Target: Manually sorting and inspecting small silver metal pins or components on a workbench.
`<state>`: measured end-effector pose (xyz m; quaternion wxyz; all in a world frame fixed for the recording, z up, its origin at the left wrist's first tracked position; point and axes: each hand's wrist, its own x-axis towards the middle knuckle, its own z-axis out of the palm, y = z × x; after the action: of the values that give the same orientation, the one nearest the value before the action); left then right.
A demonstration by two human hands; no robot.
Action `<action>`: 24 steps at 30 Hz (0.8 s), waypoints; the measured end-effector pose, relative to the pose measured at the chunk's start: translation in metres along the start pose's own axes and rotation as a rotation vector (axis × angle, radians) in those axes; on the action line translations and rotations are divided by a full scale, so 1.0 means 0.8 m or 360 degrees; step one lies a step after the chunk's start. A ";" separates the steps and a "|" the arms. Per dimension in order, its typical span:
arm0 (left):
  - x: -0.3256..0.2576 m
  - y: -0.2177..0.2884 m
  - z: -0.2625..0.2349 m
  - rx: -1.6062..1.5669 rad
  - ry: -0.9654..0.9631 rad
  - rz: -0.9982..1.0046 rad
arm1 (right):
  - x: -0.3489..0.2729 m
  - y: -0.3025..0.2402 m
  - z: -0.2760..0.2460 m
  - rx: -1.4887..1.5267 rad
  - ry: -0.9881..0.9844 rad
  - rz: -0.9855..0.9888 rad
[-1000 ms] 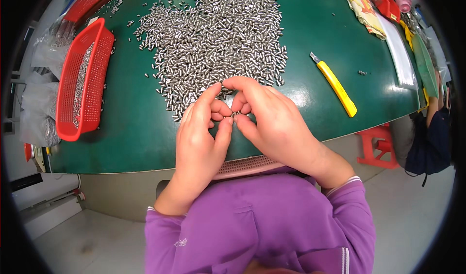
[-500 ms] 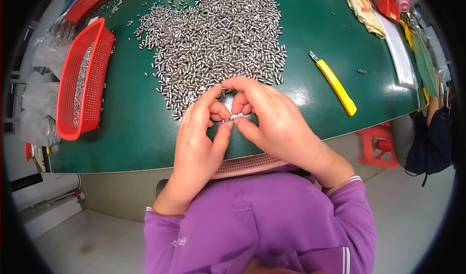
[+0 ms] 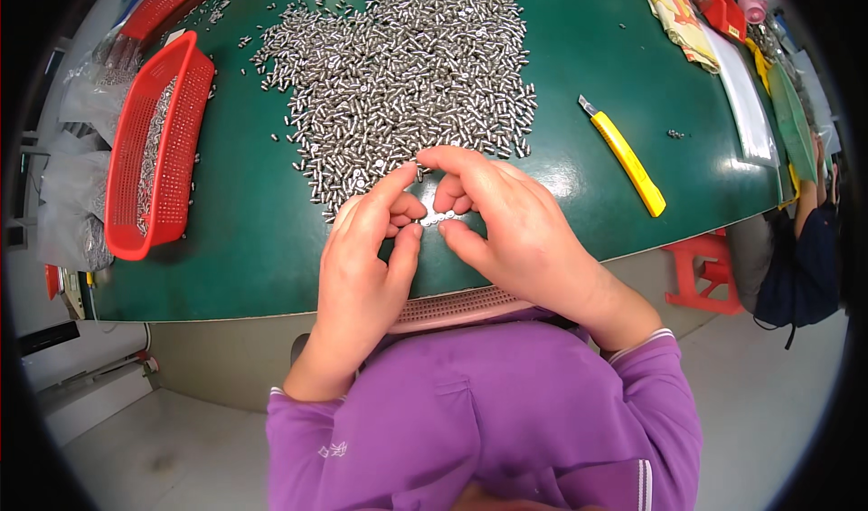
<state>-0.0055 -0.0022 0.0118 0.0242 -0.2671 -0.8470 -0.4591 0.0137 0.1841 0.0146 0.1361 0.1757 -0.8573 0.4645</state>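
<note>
Both hands meet at the near edge of the green tabletop [image 3: 244, 240], fingertips pinched together over a small silvery pin [image 3: 431, 222] held between them. The left hand [image 3: 366, 258] has thumb and forefinger closed toward the pin, the other fingers curled; the right hand [image 3: 506, 226] arches over it with its thumb below and forefinger above, also nearly closed. The pin is so small that I cannot tell whether it is one piece or two being joined. Just beyond the fingertips lies a broad heap of pins [image 3: 407, 68], touching the tabletop and spreading away from the person. A red basket [image 3: 154, 149] with more metal pieces stands to the left, a yellow knife [image 3: 624, 154] to the right, apart from the heap. The step in hand seems to be fine fingertip work on a single pin; the next move would call for a steady pinch and careful alignment.
</note>
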 end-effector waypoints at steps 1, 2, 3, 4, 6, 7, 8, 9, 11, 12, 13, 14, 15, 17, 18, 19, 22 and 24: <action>0.000 0.001 0.000 0.0000 0.0001 0.0000 | 0.000 0.000 0.000 -0.0001 -0.0002 0.0000; -0.001 0.002 0.000 -0.0001 0.0010 -0.0054 | 0.000 0.000 0.000 -0.0001 -0.0001 -0.0001; -0.002 0.002 0.000 -0.0002 0.0020 -0.0109 | 0.000 0.000 0.000 -0.0006 -0.0006 -0.0002; -0.001 0.002 0.000 -0.0002 0.0021 -0.0108 | -0.001 0.000 0.000 -0.0010 -0.0010 -0.0003; 0.000 0.001 -0.002 -0.0065 -0.0016 -0.0157 | 0.000 0.000 0.000 -0.0011 -0.0013 -0.0006; 0.001 0.001 -0.002 -0.0064 -0.0015 -0.0157 | 0.000 0.000 0.000 -0.0013 -0.0015 -0.0009; 0.002 0.002 -0.003 -0.0094 -0.0034 -0.0180 | 0.000 0.000 0.000 -0.0012 -0.0016 -0.0011; 0.003 0.002 -0.004 -0.0125 -0.0053 -0.0202 | 0.000 0.000 0.000 0.0002 -0.0028 0.0001; 0.003 0.001 -0.005 -0.0141 -0.0064 -0.0192 | -0.001 0.000 -0.002 0.0015 -0.0040 0.0013; 0.002 0.000 -0.006 -0.0159 -0.0077 -0.0182 | -0.002 0.001 -0.003 -0.0003 -0.0043 -0.0018; 0.002 0.000 -0.007 -0.0160 -0.0077 -0.0182 | -0.003 0.001 -0.003 -0.0021 -0.0047 -0.0048; 0.001 0.000 -0.008 -0.0183 -0.0082 -0.0182 | -0.002 -0.001 -0.005 -0.0020 -0.0049 -0.0050; 0.001 0.000 -0.009 -0.0206 -0.0088 -0.0182 | -0.001 -0.003 -0.007 -0.0067 -0.0065 -0.0067; -0.004 -0.009 -0.005 -0.0327 0.0004 -0.0164 | 0.001 -0.006 -0.008 -0.0112 -0.0082 -0.0087; -0.006 -0.012 -0.003 -0.0446 0.0094 -0.0144 | 0.003 -0.006 -0.006 -0.0164 -0.0112 -0.0108; -0.007 -0.011 -0.004 -0.0477 0.0150 -0.0166 | 0.005 -0.007 -0.004 -0.0216 -0.0141 -0.0130; -0.008 -0.013 -0.002 -0.0576 0.0205 -0.0156 | 0.008 -0.007 0.004 -0.0185 -0.0140 -0.0171; -0.007 -0.013 -0.002 -0.0507 0.0180 -0.0120 | 0.006 -0.003 0.004 -0.0201 -0.0215 -0.0169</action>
<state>-0.0058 -0.0105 0.0028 0.0120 -0.2091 -0.7702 -0.6024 0.0105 0.1796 0.0169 0.1133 0.2428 -0.8815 0.3888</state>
